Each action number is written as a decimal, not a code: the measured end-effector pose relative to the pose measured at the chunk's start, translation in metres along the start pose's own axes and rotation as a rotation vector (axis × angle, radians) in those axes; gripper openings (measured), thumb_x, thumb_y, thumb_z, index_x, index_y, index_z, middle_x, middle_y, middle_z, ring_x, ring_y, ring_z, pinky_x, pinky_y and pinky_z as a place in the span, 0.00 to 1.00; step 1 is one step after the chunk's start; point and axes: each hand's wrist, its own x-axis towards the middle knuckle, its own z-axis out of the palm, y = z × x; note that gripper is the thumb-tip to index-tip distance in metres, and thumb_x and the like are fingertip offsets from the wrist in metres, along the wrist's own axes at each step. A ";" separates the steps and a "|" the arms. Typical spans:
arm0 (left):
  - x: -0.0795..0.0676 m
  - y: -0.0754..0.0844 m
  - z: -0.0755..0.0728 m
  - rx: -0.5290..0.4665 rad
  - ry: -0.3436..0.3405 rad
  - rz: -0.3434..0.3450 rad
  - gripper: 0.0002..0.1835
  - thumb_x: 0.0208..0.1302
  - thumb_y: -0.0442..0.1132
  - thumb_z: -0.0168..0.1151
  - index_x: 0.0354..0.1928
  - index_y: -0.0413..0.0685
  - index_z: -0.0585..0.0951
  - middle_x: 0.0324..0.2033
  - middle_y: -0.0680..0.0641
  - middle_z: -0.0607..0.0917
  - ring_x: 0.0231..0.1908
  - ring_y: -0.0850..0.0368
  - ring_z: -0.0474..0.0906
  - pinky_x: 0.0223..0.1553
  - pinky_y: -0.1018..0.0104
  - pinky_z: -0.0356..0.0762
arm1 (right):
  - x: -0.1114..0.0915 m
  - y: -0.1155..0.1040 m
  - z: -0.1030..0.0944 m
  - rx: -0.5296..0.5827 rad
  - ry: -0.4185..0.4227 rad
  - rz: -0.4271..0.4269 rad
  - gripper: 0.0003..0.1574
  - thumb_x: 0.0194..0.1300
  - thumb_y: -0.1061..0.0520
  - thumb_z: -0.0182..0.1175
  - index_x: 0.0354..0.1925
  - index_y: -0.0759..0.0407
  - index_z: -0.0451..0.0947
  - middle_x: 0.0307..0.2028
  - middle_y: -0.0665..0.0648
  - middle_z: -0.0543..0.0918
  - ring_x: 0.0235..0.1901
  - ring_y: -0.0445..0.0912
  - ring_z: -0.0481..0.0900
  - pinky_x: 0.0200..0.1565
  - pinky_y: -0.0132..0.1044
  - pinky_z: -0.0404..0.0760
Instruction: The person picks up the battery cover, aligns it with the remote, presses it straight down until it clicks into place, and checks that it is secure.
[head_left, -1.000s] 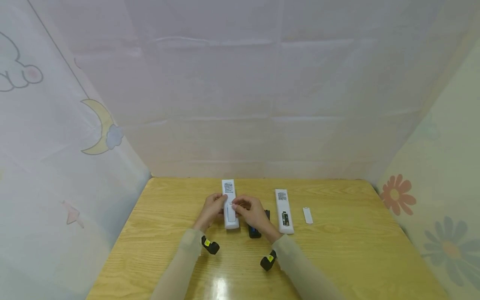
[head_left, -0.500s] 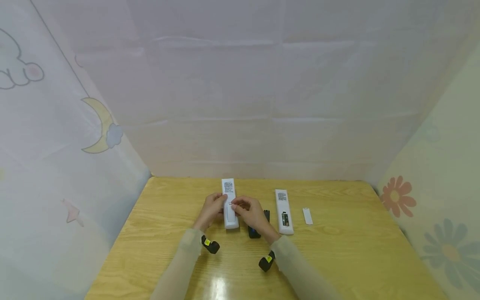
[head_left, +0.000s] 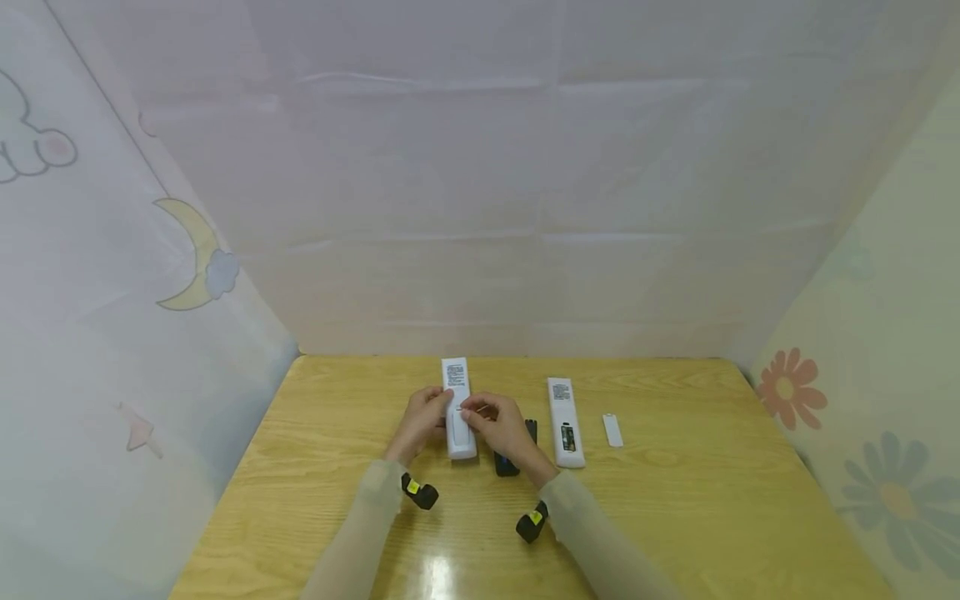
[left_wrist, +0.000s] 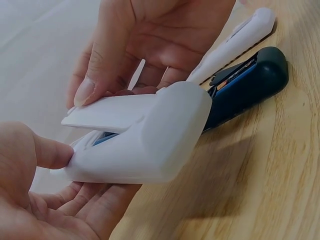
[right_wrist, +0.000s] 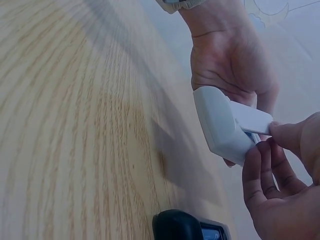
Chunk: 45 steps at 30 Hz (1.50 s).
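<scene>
A white remote control (head_left: 455,378), back side up and off the table, is gripped by my left hand (head_left: 422,423) at its left side, thumb on the near edge and fingers beneath. My right hand (head_left: 504,423) pinches the raised end of the white battery cover (left_wrist: 107,111). In the left wrist view the cover tilts up from the remote, its other end sitting at the rounded end of the body. Something blue shows in the narrow gap under it. The right wrist view has the right thumb on the cover's edge, with fingertips against the remote.
On the wooden table (head_left: 675,500) a dark remote (left_wrist: 250,87) lies beneath the right wrist, its compartment open. Right of it is a second white remote (head_left: 561,408) with its battery compartment uncovered. A loose white cover (head_left: 612,430) lies farther right. Printed cloth walls surround the table.
Both hands stay in nearly the same place on the remote. The right hand has shifted very slightly left and the cover's angle has changed a little.
</scene>
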 end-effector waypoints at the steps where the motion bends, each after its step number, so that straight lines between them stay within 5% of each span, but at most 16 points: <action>1: 0.000 0.000 0.000 0.003 -0.001 0.000 0.27 0.84 0.48 0.52 0.69 0.30 0.74 0.57 0.32 0.84 0.43 0.48 0.88 0.47 0.55 0.90 | 0.000 0.000 0.000 -0.008 0.001 0.000 0.06 0.74 0.59 0.68 0.47 0.56 0.89 0.46 0.57 0.89 0.40 0.44 0.84 0.42 0.33 0.85; 22: -0.004 -0.001 -0.001 -0.005 0.004 0.004 0.25 0.83 0.47 0.54 0.67 0.32 0.76 0.56 0.34 0.84 0.42 0.49 0.87 0.46 0.56 0.89 | 0.000 0.003 0.004 -0.051 0.007 0.051 0.06 0.74 0.56 0.68 0.48 0.53 0.90 0.44 0.53 0.89 0.39 0.44 0.81 0.43 0.35 0.82; 45: -0.010 -0.001 -0.001 0.024 0.023 0.024 0.27 0.84 0.47 0.53 0.68 0.31 0.74 0.58 0.31 0.84 0.43 0.49 0.88 0.48 0.54 0.90 | -0.003 0.005 0.009 -0.052 0.008 0.007 0.08 0.70 0.60 0.72 0.47 0.58 0.89 0.36 0.55 0.83 0.35 0.44 0.80 0.37 0.31 0.79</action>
